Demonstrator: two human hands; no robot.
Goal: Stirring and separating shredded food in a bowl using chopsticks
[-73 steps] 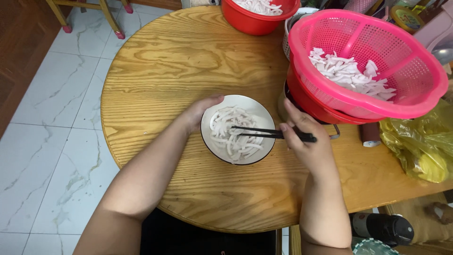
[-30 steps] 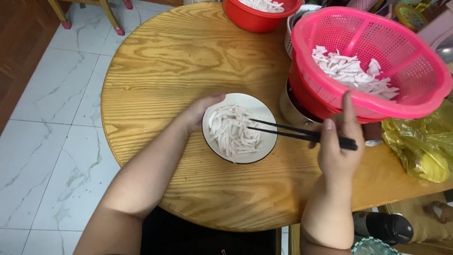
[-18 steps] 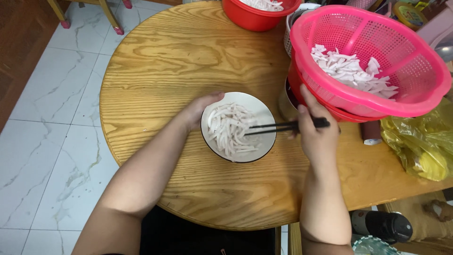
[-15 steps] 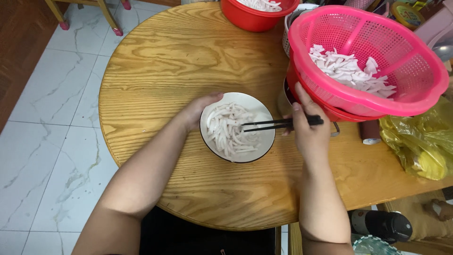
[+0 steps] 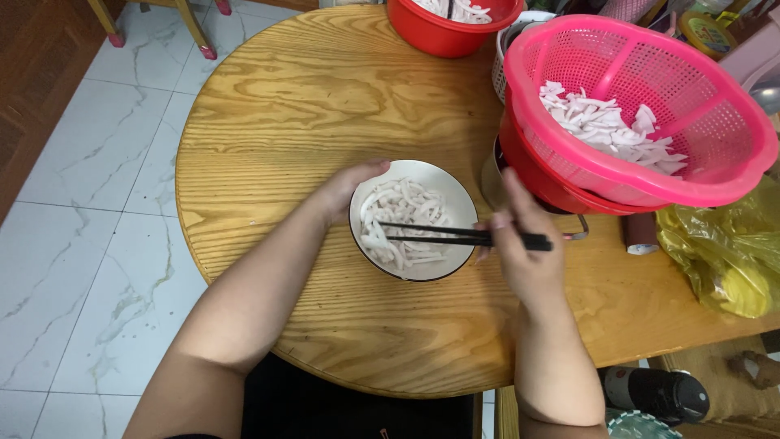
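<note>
The white bowl of pale sliced strips sits near the front edge of the round wooden table. The left hand cups its left rim, fingers curled against the side. The right hand has its grip closed on black chopsticks, whose tips lie over the strips. Just right stands a pink colander nested in a red basin, with a yellow plastic bag beside it

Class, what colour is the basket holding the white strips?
Bright pink; the basket shows best in the head view.
</note>
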